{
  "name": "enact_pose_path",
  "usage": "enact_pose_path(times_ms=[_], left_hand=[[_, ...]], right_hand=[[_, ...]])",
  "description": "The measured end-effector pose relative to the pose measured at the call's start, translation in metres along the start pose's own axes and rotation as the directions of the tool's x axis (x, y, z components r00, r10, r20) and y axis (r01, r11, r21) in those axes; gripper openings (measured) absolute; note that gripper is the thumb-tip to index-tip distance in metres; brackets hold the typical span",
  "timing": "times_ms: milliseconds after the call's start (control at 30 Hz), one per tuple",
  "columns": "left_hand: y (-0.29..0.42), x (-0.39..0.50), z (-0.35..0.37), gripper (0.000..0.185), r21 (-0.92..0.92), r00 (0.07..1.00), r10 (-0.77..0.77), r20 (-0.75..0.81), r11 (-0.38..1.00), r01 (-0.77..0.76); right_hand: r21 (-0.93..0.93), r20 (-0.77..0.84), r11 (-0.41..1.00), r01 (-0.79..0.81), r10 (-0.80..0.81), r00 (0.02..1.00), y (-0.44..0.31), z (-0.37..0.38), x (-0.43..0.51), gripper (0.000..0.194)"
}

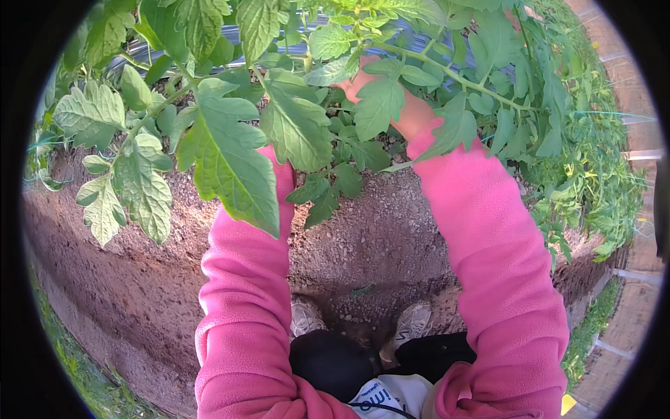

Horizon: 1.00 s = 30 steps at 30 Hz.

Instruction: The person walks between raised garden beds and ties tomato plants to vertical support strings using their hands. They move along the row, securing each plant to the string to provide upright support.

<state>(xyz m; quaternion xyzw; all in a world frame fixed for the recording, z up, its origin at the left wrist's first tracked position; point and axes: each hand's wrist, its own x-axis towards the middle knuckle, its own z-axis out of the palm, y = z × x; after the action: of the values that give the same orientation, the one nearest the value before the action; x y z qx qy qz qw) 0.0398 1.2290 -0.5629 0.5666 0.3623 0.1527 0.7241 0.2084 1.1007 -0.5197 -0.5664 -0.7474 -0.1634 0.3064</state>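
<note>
Both my arms, in pink fleece sleeves, reach forward into the tomato plants. My right hand [411,107] is partly covered by a tomato leaf [381,105]; its fingers are lost among stems and foliage, so its grip does not show. A thick green stem [445,69] slants just above that wrist. Large tomato leaves [230,152] hang over the end of my left sleeve [248,272] and hide my left hand completely. Below the plants, between the two sleeves, smaller leaves [327,194] droop over the bare soil [366,246] of a raised bed.
Silvery plastic mulch [319,23] shows behind the stems. Thin blue-green twine [612,113] crosses the foliage at right. My shoes [413,322] stand at the foot of the bed. Further rows of plants [581,188] and a brown ground cover [623,314] lie to the right.
</note>
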Motion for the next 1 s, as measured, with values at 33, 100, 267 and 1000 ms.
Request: enact_pose_path(times_ms=[33,100,267,1000], left_hand=[[-0.005,0.004,-0.001,0.04,0.0,1.0,-0.006,-0.01,1.0,0.006],[-0.005,-0.004,-0.014,0.041,0.012,0.999,-0.006,-0.051,1.0,0.006],[-0.007,0.011,-0.01,0.041,0.01,0.998,-0.004,-0.068,1.0,0.005],[-0.01,0.036,-0.021,0.042,0.048,0.993,0.023,-0.112,0.999,-0.018]], right_hand=[[0.045,-0.062,0.998,0.053,-0.05,0.997,0.0,0.003,0.002,0.017],[0.124,-0.201,0.974,0.191,-0.164,0.966,-0.007,0.008,0.017,0.009],[0.75,-0.202,0.662,-0.016,0.251,0.947,0.01,0.052,0.009,0.008],[0.082,0.053,0.869,-0.488,0.485,0.873,-0.014,0.056,0.02,0.025]])
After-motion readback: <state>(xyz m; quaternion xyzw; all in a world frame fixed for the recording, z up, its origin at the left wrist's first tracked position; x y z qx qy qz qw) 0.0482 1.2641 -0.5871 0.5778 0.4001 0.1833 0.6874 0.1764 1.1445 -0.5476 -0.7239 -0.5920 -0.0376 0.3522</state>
